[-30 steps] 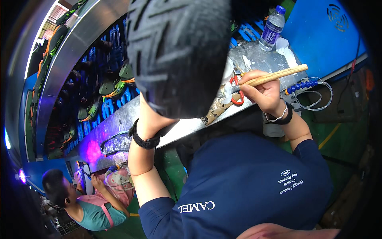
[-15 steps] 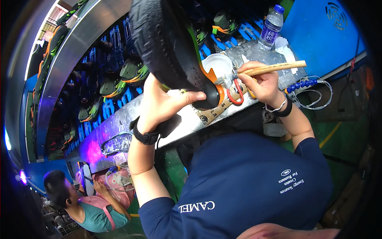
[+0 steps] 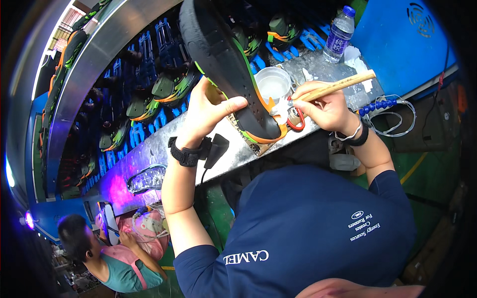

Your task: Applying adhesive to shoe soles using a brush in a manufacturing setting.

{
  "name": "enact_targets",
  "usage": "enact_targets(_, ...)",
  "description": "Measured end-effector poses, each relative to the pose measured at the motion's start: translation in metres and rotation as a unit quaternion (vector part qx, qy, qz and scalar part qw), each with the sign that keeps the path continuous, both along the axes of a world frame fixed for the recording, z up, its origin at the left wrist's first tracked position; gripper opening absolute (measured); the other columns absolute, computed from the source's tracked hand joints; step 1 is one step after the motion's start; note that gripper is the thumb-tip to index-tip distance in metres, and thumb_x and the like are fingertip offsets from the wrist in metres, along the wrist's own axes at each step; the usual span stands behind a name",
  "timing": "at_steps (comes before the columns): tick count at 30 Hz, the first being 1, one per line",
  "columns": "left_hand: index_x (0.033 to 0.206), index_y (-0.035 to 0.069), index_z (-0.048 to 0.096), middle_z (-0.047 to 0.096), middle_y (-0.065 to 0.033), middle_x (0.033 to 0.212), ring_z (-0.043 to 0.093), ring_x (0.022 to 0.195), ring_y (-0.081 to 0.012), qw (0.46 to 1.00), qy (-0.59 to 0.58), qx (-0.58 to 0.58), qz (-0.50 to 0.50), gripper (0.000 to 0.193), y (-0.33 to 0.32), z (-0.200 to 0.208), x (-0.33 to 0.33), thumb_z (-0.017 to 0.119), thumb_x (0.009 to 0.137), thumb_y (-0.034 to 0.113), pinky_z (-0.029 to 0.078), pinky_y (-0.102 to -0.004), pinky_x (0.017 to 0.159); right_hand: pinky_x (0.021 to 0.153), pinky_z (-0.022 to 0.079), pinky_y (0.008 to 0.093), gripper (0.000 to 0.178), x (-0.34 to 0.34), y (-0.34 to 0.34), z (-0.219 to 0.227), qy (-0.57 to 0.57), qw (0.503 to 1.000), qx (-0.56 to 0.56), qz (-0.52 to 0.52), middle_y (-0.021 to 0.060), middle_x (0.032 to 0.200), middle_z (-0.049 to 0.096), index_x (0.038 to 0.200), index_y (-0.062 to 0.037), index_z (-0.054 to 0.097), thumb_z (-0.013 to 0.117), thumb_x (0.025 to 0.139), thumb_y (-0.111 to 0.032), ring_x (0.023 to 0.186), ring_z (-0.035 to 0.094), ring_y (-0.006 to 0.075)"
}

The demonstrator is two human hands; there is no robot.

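Note:
A long black shoe sole [image 3: 218, 54] with orange and green edging is tilted over the bench, its far end reaching the top of the view. My left hand [image 3: 206, 107] is closed on its left side, the thumb on the black face and the fingers partly hidden behind. In my right hand [image 3: 323, 107] is a brush [image 3: 343, 87] with a wooden handle. Its whitish bristle end lies against the sole's orange edge, near the lower end. Just beyond the bristles stands a white tub [image 3: 273, 83]. A red curved handle [image 3: 299, 121] shows below my right hand.
The metal bench [image 3: 149, 171] runs from lower left to upper right. Behind it, several green-and-orange shoe parts [image 3: 171, 84] hang among blue holders. At the right are a water bottle [image 3: 340, 35], crumpled tissue [image 3: 355, 59] and a blue coiled hose [image 3: 377, 105]. A co-worker [image 3: 117, 260] sits lower left.
The sole has turned so more of its black face shows, and its lower end has come nearer me. My left hand has shifted along it. The brush has moved slightly left and down.

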State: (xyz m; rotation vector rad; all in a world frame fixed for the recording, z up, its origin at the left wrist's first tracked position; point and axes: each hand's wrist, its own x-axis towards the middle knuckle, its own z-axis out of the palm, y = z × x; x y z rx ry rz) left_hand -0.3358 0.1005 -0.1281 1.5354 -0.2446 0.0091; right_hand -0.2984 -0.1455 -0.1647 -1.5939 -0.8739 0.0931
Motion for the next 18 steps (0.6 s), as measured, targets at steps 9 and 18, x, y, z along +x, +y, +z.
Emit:
enact_targets(9,0.109,-0.002,0.042,0.054,-0.0128,0.101,0.055,0.093,-0.0188,0.999,0.025,-0.021,-0.026,0.051,-0.005,-0.002,0.000,0.070,0.067,0.006,0.046,-0.0309,0.080,0.057,0.041,0.0201,0.011,0.010,0.006,0.005,-0.060,0.997,0.046,-0.032,0.0088,0.079,0.057,0.084,0.0034,0.057,0.057,0.073,0.004,0.068,0.053,0.0096)
enact_targets(18,0.110,-0.003,0.041,0.055,-0.0124,0.100,0.055,0.091,-0.0184,0.996,0.058,-0.042,-0.047,0.052,-0.008,-0.004,-0.002,0.070,0.068,0.007,0.045,-0.0313,0.081,0.049,0.038,0.0189,0.008,0.005,0.013,0.008,-0.128,0.990,0.047,-0.049,0.0055,0.072,0.056,0.081,0.0023,0.058,0.060,0.073,0.003,0.057,0.050,0.0066)
